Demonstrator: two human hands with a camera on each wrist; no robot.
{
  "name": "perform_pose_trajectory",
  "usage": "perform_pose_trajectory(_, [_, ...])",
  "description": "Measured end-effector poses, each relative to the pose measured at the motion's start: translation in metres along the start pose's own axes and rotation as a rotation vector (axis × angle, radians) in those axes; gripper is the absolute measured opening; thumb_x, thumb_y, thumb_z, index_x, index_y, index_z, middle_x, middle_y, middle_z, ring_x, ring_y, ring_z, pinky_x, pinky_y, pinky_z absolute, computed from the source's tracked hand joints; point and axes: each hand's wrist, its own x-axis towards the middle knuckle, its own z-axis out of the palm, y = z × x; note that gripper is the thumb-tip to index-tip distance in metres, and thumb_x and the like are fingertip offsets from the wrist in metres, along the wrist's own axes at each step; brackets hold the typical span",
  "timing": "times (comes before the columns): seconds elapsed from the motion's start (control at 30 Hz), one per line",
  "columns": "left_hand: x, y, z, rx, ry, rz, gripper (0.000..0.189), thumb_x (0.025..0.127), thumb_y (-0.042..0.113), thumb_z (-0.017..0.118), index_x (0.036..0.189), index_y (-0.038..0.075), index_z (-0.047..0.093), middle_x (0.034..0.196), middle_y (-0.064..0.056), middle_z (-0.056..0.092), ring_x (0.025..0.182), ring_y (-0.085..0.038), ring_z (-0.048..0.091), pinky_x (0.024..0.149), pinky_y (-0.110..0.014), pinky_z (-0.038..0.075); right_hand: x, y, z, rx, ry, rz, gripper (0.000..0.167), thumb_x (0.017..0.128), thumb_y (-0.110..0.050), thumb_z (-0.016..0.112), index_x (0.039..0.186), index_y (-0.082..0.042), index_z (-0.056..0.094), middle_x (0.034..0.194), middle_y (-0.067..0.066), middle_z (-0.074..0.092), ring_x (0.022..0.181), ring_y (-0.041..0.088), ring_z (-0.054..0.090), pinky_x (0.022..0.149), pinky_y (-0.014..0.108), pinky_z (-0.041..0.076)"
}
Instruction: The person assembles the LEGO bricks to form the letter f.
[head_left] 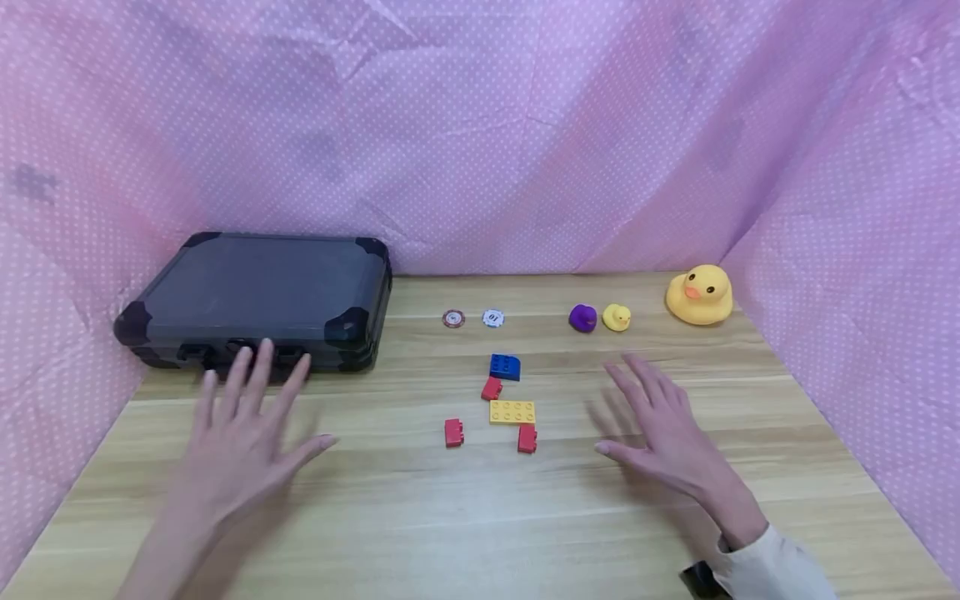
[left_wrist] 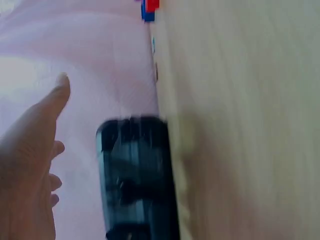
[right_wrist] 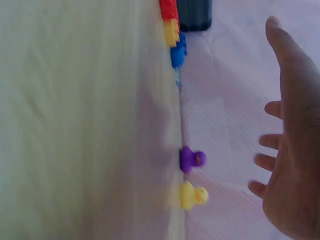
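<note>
My left hand [head_left: 243, 442] hovers over the table with fingers spread, holding nothing. Just beyond its fingertips lies a dark grey case [head_left: 262, 287] with black corners and latches, closed. On the other side, my right hand [head_left: 663, 425] is also above the table, fingers straight and thumb apart, with nothing in it. Between the hands lie toy bricks: a blue brick [head_left: 505, 367], a yellow brick [head_left: 512, 412] and three red ones, one red brick [head_left: 453, 432] standing apart at left. In the right wrist view, a purple duck [right_wrist: 190, 159] and a small yellow duck [right_wrist: 192, 195] appear beyond the hand.
Two poker chips, a brown-rimmed chip [head_left: 453, 318] and a white chip [head_left: 492, 317], lie flat behind the bricks. A large yellow duck [head_left: 700, 296] sits at the back right. Pink dotted cloth [head_left: 480, 142] walls the table's back and sides.
</note>
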Motion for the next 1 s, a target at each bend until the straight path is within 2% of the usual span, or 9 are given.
perform_pose_trajectory(0.1, [0.009,0.012,0.01,-0.082,0.056,0.086,0.09,0.097,0.072,0.05,0.165,0.019,0.026,0.168,-0.025,0.015,0.154,-0.044,0.012,0.122,-0.055,-0.002,0.003,-0.008,0.008,0.089,-0.036,-0.005,0.092,0.087,-0.046,0.081,0.16,-0.014,0.036,0.159,0.015,0.039,0.142,0.04,0.037,0.109,0.067,0.029])
perform_pose_trajectory(0.17, [0.014,0.021,0.018,-0.143,0.093,0.134,0.086,0.098,0.072,0.049,0.159,0.013,0.038,0.165,-0.025,0.025,0.15,-0.046,0.023,0.121,-0.059,0.01,0.006,-0.014,0.013,0.148,-0.049,0.001,0.082,0.089,-0.043,0.081,0.156,-0.013,0.043,0.152,0.011,0.049,0.138,0.034,0.043,0.108,0.062,0.035])
perform_pose_trajectory(0.23, [0.018,0.029,0.025,-0.213,0.112,0.156,0.081,0.097,0.068,0.055,0.152,0.009,0.048,0.161,-0.022,0.035,0.145,-0.046,0.033,0.116,-0.064,0.021,0.008,-0.019,0.02,0.202,-0.05,-0.003,0.072,0.091,-0.039,0.081,0.15,-0.012,0.05,0.145,0.006,0.055,0.133,0.028,0.049,0.106,0.058,0.042])
perform_pose_trajectory(0.33, [0.022,0.041,0.035,-0.31,0.092,0.163,0.071,0.095,0.055,0.069,0.146,0.008,0.055,0.155,-0.017,0.045,0.138,-0.043,0.042,0.108,-0.067,0.032,0.012,-0.023,0.031,0.286,-0.033,-0.036,0.057,0.091,-0.026,0.082,0.141,-0.008,0.058,0.136,0.005,0.062,0.125,0.023,0.055,0.1,0.052,0.049])
perform_pose_trajectory(0.43, [0.026,0.051,0.045,-0.383,0.045,0.158,0.065,0.092,0.042,0.077,0.144,0.009,0.057,0.15,-0.014,0.052,0.136,-0.039,0.047,0.108,-0.063,0.035,0.015,-0.027,0.042,0.371,-0.028,-0.064,0.049,0.091,-0.015,0.081,0.134,-0.005,0.061,0.13,0.006,0.064,0.12,0.021,0.058,0.097,0.047,0.051])
perform_pose_trajectory(0.6, [0.035,0.062,0.064,-0.427,0.013,0.204,0.058,0.092,0.039,0.077,0.139,0.008,0.061,0.139,-0.01,0.06,0.13,-0.033,0.053,0.108,-0.056,0.038,0.017,-0.03,0.055,0.459,-0.037,-0.027,0.042,0.091,-0.01,0.08,0.129,-0.007,0.063,0.125,0.001,0.064,0.113,0.018,0.059,0.093,0.041,0.053])
perform_pose_trajectory(0.77, [0.043,0.071,0.081,-0.429,-0.014,0.254,0.052,0.094,0.04,0.075,0.136,0.01,0.064,0.132,-0.006,0.064,0.125,-0.028,0.056,0.108,-0.054,0.04,0.017,-0.03,0.062,0.461,-0.025,-0.007,0.04,0.09,-0.013,0.081,0.126,-0.009,0.065,0.121,-0.002,0.065,0.11,0.014,0.059,0.09,0.036,0.054])
perform_pose_trajectory(1.0, [0.049,0.087,0.096,-0.465,-0.05,0.237,0.05,0.093,0.042,0.077,0.133,0.013,0.067,0.13,-0.003,0.064,0.124,-0.026,0.055,0.107,-0.052,0.042,0.017,-0.035,0.069,0.406,-0.005,-0.02,0.04,0.089,-0.019,0.083,0.125,-0.011,0.067,0.117,-0.004,0.065,0.103,0.012,0.056,0.084,0.032,0.051])
